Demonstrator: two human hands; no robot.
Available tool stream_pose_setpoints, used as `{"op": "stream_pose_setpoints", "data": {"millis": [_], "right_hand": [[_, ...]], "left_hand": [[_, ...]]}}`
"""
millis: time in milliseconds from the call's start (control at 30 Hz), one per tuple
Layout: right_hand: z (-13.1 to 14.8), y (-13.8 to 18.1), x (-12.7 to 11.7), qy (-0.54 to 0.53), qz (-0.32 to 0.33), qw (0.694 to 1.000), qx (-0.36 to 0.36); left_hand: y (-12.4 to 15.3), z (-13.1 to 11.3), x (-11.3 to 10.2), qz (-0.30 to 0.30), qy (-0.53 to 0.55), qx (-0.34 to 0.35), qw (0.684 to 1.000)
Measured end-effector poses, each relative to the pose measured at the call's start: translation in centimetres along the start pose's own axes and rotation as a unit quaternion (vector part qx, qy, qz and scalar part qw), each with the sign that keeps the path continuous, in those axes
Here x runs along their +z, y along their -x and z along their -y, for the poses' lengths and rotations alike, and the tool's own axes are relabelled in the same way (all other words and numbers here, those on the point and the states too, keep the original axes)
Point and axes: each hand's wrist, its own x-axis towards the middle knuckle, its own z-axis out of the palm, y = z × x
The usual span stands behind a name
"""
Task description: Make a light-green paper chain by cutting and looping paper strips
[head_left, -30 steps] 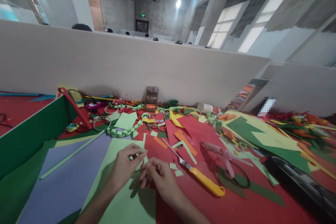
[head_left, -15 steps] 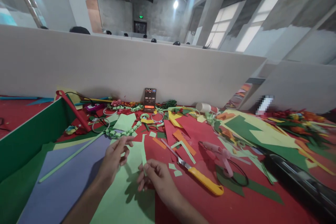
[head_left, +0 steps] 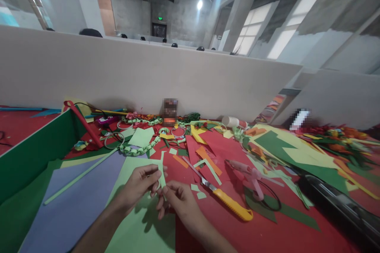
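A narrow light green paper strip (head_left: 162, 177) stands up between my two hands, over a light green paper sheet (head_left: 154, 233). My left hand (head_left: 141, 185) pinches the strip's upper part between thumb and fingers. Just to the right, my right hand (head_left: 181, 199) grips its lower end, with the fingers curled underneath. A light green paper chain (head_left: 139, 151) lies beyond my left hand. Right of my right hand rests a utility knife (head_left: 233, 205) with a yellow handle and its blade out. Small green paper scraps (head_left: 201, 195) lie beside the knife.
A pink glue gun (head_left: 245, 169) with a black cord lies at the right. Near the right edge is a long black object (head_left: 335, 201). Purple paper (head_left: 71, 201) and a green panel (head_left: 38, 142) are at the left. A phone (head_left: 170, 112) leans on the white partition (head_left: 133, 75).
My left hand has come down and to the right, and its fingers have closed on the strip. My right hand keeps its hold nearly unmoved.
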Motion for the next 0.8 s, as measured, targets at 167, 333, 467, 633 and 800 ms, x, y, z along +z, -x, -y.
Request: {"op": "stream_pose_setpoints", "data": {"millis": [167,333,467,633,800], "right_hand": [[-0.7,-0.3,-0.2,0.031,-0.032,0.999,-0.005],[0.0,-0.7,-1.2,0.001,-0.172,0.982,-0.074],[0.9,-0.9,-2.2,-0.012,-0.254,0.957,-0.14],[1.0,-0.8,-2.1,0.104,-0.129,0.978,-0.125],[1.5,-0.7,-2.7,0.195,-0.162,0.96,-0.122]], "left_hand": [[-0.3,0.0,-0.2,-0.068,-0.094,0.048,0.992],[-0.3,-0.3,-0.4,-0.087,-0.158,0.045,0.983],[0.2,0.3,0.6,0.01,-0.162,-0.026,0.986],[0.6,1.2,1.7,0.053,-0.173,-0.028,0.983],[0.9,0.7,2.3,0.037,-0.158,-0.027,0.986]]}}
